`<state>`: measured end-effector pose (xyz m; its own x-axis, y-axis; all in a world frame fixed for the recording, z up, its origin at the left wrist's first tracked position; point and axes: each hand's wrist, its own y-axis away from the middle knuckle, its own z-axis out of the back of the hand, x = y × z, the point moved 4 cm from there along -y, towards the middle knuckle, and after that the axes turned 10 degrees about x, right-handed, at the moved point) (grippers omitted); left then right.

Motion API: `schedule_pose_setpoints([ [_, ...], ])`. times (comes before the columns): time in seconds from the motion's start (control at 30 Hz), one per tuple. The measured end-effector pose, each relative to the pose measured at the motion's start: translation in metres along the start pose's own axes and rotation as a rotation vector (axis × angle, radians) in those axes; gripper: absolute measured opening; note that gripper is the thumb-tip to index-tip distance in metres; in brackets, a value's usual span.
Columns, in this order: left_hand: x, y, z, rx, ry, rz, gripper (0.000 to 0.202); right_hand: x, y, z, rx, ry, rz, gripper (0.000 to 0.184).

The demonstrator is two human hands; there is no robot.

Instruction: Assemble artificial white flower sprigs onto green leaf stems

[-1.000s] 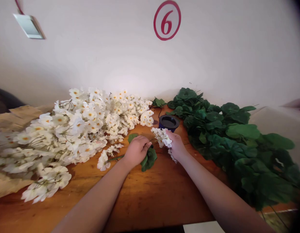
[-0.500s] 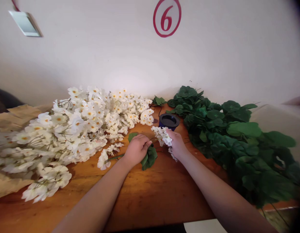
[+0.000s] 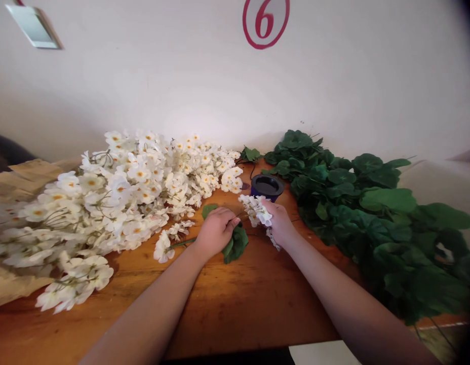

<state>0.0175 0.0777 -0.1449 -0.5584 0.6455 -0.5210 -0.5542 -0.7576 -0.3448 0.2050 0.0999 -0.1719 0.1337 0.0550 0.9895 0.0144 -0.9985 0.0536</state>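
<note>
My left hand [image 3: 216, 229] is closed over a green leaf sprig [image 3: 236, 244] lying on the wooden table [image 3: 235, 299], its fingers pinching a thin stem. My right hand [image 3: 280, 223] is closed on a small cluster of white flowers [image 3: 257, 210], held just above the table. The two hands sit close together, with the stem running between them. A small dark blue pot [image 3: 267, 186] stands right behind the flower cluster. A loose white flower sprig [image 3: 164, 245] lies by my left wrist.
A big heap of white artificial flowers [image 3: 117, 192] covers the table's left side, partly on brown paper [image 3: 14, 182]. A pile of green leaves [image 3: 367, 218] fills the right side. A white wall with a red circled 6 [image 3: 265, 20] stands behind.
Both hands stay in place on the leaf sprig and flower cluster. The view has tilted slightly, shifting everything a little up and to the right in the picture.
</note>
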Motion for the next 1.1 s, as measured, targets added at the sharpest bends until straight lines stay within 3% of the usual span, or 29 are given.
schedule_pose_setpoints([
  [0.17,0.0,0.0,0.0,0.007,0.011,-0.004,0.028,0.003,0.0,-0.003,0.039,-0.078,-0.008,0.037],
  [0.63,0.002,-0.001,-0.002,0.009,0.0,-0.005,0.029,-0.005,-0.003,0.001,0.006,0.048,0.003,0.038],
  [0.83,0.003,-0.001,0.001,-0.015,0.019,0.007,0.028,0.01,0.007,-0.001,-0.023,0.104,0.036,0.045],
  [1.1,-0.001,0.0,0.008,-0.015,-0.031,-0.002,0.027,0.029,0.021,-0.012,0.261,0.049,-0.043,0.03],
])
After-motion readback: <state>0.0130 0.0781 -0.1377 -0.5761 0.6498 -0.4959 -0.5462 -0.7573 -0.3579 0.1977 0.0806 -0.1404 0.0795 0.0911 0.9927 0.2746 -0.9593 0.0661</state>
